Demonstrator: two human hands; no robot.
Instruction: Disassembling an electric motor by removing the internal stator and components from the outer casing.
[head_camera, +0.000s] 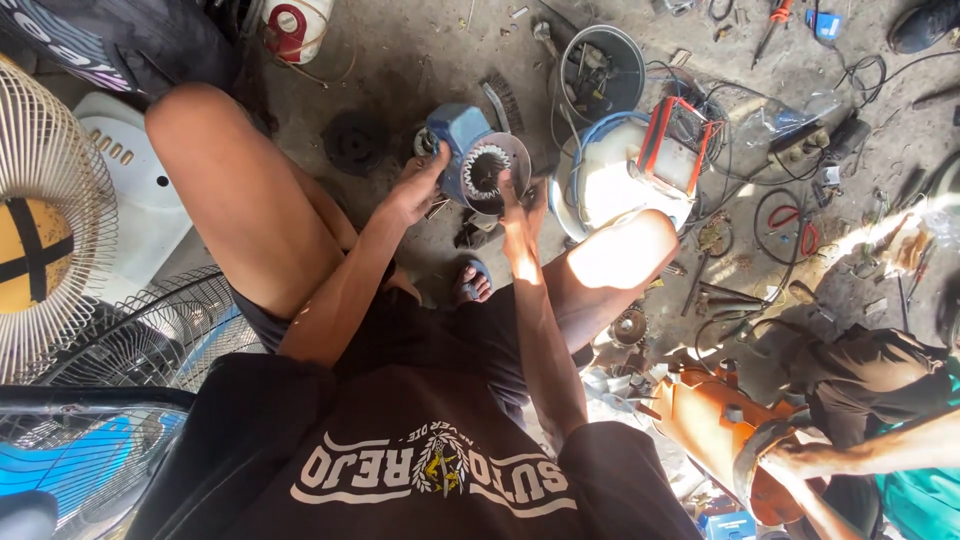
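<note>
I sit low over a concrete floor with both knees up. My left hand (418, 186) grips the blue housing of a small electric motor (470, 160) from its left side. My right hand (517, 215) holds the same motor at the lower right rim of its round grey face, fingers near the toothed stator opening. The motor is lifted just above the floor between my knees, its open end tilted toward me.
Fan grilles (50, 210) lie at the left. A white bucket (610, 185) with wires and a red-framed meter, a metal tin (600, 65), pliers (795, 225) and loose cables litter the floor at right. Another person's hand (800, 460) holds an orange part at lower right.
</note>
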